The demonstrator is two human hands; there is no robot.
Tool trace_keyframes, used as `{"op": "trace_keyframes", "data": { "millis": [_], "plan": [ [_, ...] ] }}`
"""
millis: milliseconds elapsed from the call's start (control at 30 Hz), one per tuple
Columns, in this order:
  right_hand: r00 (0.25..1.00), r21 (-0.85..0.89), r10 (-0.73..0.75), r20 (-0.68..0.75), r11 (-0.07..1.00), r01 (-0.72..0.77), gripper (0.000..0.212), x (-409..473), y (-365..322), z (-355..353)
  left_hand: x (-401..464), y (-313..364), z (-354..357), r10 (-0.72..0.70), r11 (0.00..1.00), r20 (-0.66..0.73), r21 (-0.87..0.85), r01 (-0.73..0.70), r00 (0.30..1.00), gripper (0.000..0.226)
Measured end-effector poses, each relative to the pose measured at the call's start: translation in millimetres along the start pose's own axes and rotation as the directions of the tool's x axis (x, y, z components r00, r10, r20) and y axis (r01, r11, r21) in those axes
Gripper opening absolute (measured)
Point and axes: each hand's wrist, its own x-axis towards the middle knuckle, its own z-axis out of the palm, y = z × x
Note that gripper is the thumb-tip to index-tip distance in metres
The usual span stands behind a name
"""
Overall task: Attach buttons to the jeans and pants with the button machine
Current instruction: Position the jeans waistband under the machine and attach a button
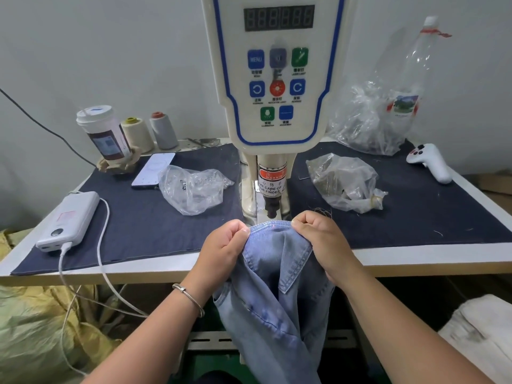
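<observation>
Dark cloth (pixel 155 231) covers the table (pixel 415 261) I'm working at, the button machine (pixel 273 79) rising dead centre. I've got the jeans (pixel 277 286) at the table's near edge — left hand (pixel 224 245) and right hand (pixel 318 236) each pinching the waistband, fingers curled tight, just below the machine's punch (pixel 273 206). Plastic bags (pixel 346 184) lie either side.

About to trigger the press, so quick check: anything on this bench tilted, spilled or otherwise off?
One thing: the lidded cup at the back left leans toward the thread cones, propped in a crumpled holder rather than standing upright. Nothing looks spilled. Both hands, left hand and right hand, pinch the jeans edge under the machine head.
</observation>
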Motion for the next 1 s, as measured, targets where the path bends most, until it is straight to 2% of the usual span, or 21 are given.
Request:
{"op": "trace_keyframes", "data": {
  "millis": [233, 767, 1000],
  "plan": [
    [0.999, 0.254, -0.011, 0.038, 0.967, 0.001, 0.036, -3, 8, 2, -2, -7, 2, 0.071, 0.997, -0.03, -0.007, -0.071, 0.997, 0.025],
    [0.999, 0.276, 0.009, 0.035, 0.961, -0.018, 0.035, 0, 15, 0, 1, -8, 1, 0.0, 1.0, 0.047, -0.012, 0.001, 0.999, 0.031],
    [0.999, 0.27, 0.025, 0.042, 0.962, -0.036, 0.034, 1, 15, -2, 0, -7, -8, -0.067, 0.993, 0.131, -0.085, 0.079, 0.989, 0.03]
  ]
}}
